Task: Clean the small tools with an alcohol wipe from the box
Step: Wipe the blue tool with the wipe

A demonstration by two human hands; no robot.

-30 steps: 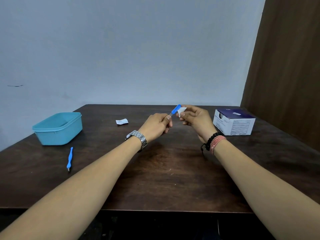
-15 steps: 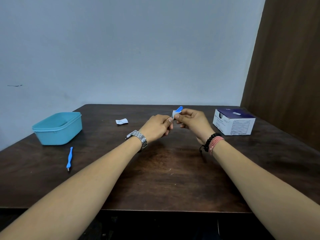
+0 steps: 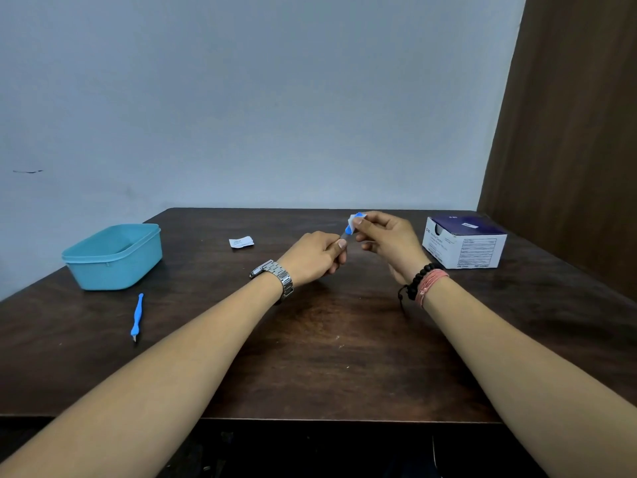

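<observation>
Above the middle of the dark table, my left hand (image 3: 317, 257) grips the lower end of a small blue tool (image 3: 349, 230), which points up and to the right. My right hand (image 3: 389, 241) pinches a white alcohol wipe (image 3: 352, 220) around the tool's upper part. A second small blue tool (image 3: 137, 316) lies on the table at the left. The white and dark blue box (image 3: 463, 241) of wipes stands at the right, just beyond my right hand.
A turquoise plastic tub (image 3: 112, 257) sits at the far left of the wooden table (image 3: 327, 357). A torn white wipe wrapper (image 3: 241, 241) lies behind my left hand. A brown wall panel rises at the right.
My right hand slid the wipe down the blue tool toward my left hand, then back up toward its tip. My left hand stayed nearly still.
</observation>
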